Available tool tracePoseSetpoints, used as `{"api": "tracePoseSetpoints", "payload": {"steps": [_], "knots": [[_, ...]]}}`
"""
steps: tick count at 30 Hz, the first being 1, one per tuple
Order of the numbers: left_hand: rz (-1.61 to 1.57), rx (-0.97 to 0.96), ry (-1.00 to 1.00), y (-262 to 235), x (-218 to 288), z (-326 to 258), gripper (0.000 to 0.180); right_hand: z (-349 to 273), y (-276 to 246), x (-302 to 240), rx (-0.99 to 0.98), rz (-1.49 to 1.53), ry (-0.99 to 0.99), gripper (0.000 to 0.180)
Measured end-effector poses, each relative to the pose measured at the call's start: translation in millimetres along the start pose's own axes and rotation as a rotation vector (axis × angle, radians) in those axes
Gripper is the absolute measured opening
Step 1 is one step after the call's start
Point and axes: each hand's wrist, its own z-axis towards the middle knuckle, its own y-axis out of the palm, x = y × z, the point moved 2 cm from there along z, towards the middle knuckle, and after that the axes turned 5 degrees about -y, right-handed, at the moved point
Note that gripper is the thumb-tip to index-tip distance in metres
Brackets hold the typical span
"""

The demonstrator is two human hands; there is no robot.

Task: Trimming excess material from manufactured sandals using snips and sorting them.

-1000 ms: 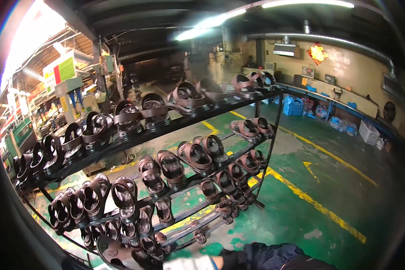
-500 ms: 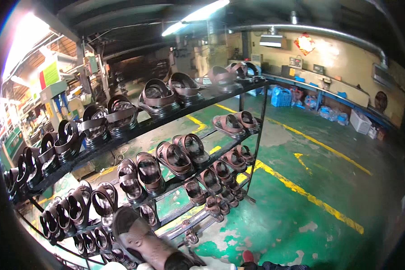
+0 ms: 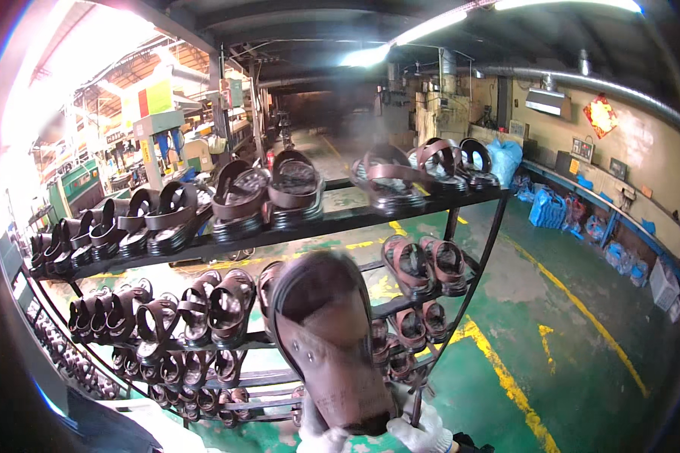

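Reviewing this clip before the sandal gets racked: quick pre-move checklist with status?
1. Brown strapped sandal held up, sole toward the camera: ok.
2. White-gloved right hand on its heel end: ok.
3. White-gloved left hand at its lower edge: grip cannot tell, mostly out of frame.
4. Free slot on the black metal tiered rack: cannot tell, the sandal hides the middle shelf.
5. Top-shelf sandals seated in a row: ok.
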Motion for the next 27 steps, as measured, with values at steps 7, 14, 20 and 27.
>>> {"api": "tracePoseSetpoints", "payload": {"steps": [7, 14, 20, 27], "knots": [[0.973, 0.238, 0.905, 147.1, 194.1, 196.2, 0.088, 49.9, -79.1, -23.0, 0.024, 0.455, 0.143, 0.056], [1.378, 0.382, 0.471, 167.3, 246.7, 287.9, 0.063, 42.0, -97.2, 16.1, -0.016, 0.485, 0.156, 0.053], [1.166, 0.263, 0.408, 167.2, 230.7, 310.4, 0.056, 46.8, -115.6, 18.2, 0.005, 0.438, 0.258, 0.050], [0.755, -0.170, 0.511, 59.4, 206.5, 404.1, 0.025, 45.4, -111.4, 23.2, -0.072, 0.447, 0.249, 0.048]]}}
